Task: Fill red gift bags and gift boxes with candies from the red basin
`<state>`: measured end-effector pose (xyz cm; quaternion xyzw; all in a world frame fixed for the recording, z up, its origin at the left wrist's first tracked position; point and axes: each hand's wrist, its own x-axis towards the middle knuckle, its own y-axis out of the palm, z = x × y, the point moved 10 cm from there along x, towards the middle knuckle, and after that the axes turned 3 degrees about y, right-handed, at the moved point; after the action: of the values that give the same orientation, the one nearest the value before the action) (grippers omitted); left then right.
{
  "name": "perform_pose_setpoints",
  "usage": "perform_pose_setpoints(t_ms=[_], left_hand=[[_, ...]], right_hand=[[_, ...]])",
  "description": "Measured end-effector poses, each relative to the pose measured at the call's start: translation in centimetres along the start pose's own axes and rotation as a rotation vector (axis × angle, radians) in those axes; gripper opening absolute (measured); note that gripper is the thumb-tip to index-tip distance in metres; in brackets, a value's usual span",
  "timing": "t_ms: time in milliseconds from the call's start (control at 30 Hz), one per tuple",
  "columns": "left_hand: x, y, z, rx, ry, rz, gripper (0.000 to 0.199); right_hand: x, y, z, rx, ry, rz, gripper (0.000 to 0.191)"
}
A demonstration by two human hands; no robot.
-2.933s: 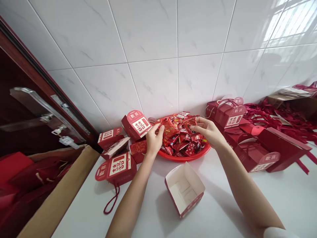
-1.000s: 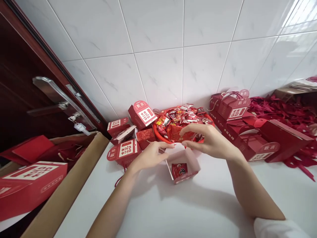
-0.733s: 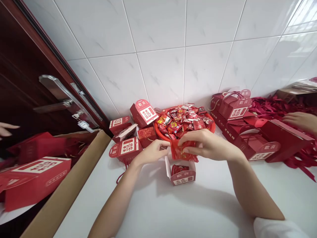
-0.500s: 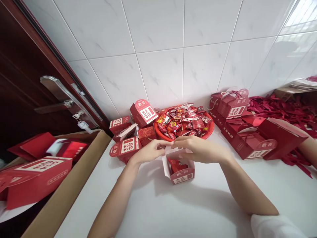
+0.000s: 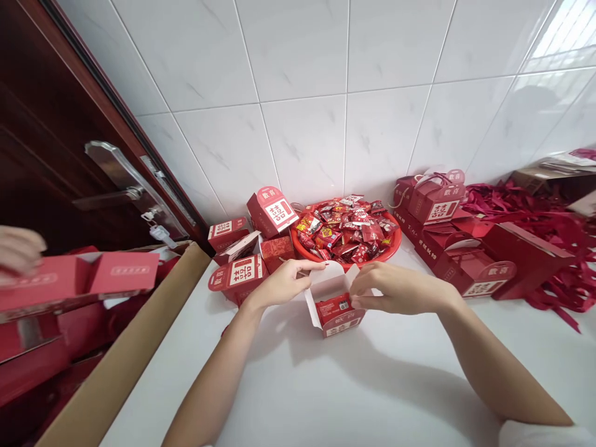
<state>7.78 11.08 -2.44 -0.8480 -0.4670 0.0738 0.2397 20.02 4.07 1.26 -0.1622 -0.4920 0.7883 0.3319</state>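
Observation:
A small red gift box (image 5: 343,329) with a white inside stands open on the white table in front of me, its flaps raised. Red-wrapped candy (image 5: 331,308) lies in it. My left hand (image 5: 285,282) is at the box's rear left, fingers closed around the edge of the raised back flap. At the right side, my right hand (image 5: 395,288) reaches over the box rim with bent fingers drawn together. Its fingertips are beside the candy, and what they pinch, if anything, is hidden. Just behind the box is a round red basin (image 5: 395,239) heaped with wrapped candies (image 5: 344,226).
Several red gift boxes (image 5: 242,273) are piled left of the basin, others (image 5: 475,267) at right beside dark red ribbons (image 5: 554,261). A cardboard carton (image 5: 153,323) of boxes stands at left, where another person's hand (image 5: 21,251) touches a red box. A tiled wall (image 5: 302,136) rises behind.
My right hand has moved from above the box's back down to its right side, uncovering the back flap. Another person's hand has appeared over the carton at left; the arm at far right has gone.

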Motion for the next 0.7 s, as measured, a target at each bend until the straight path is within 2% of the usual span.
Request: perform_pose_setpoints(t_ms=[67, 133, 267, 400, 567, 700], left_hand=[[-0.1, 0.0, 0.2, 0.013, -0.017, 0.008, 0.052], [-0.2, 0.0, 0.2, 0.01, -0.024, 0.031, 0.048], [-0.7, -0.1, -0.2, 0.029, -0.012, 0.139, 0.055], [-1.2, 0.1, -0.6, 0.041, 0.037, 0.239, 0.061], [-1.0, 0.4, 0.1, 0.078, -0.027, 0.099, 0.062], [-1.2, 1.5, -0.1, 0.117, -0.035, 0.083, 0.064]], right_hand=[[-0.8, -0.3, -0.8, 0.02, 0.047, 0.016, 0.022], [-1.4, -0.9, -1.5, -0.012, 0.107, -0.043, 0.016], [-1.6, -1.0, -2.2, -0.103, 0.221, -0.114, 0.021], [-0.1, 0.1, -0.4, -0.013, 0.103, -0.04, 0.022], [0.9, 0.6, -0.1, 0.073, 0.051, 0.006, 0.034], [0.7, 0.8, -0.9, 0.069, 0.078, 0.008, 0.04]])
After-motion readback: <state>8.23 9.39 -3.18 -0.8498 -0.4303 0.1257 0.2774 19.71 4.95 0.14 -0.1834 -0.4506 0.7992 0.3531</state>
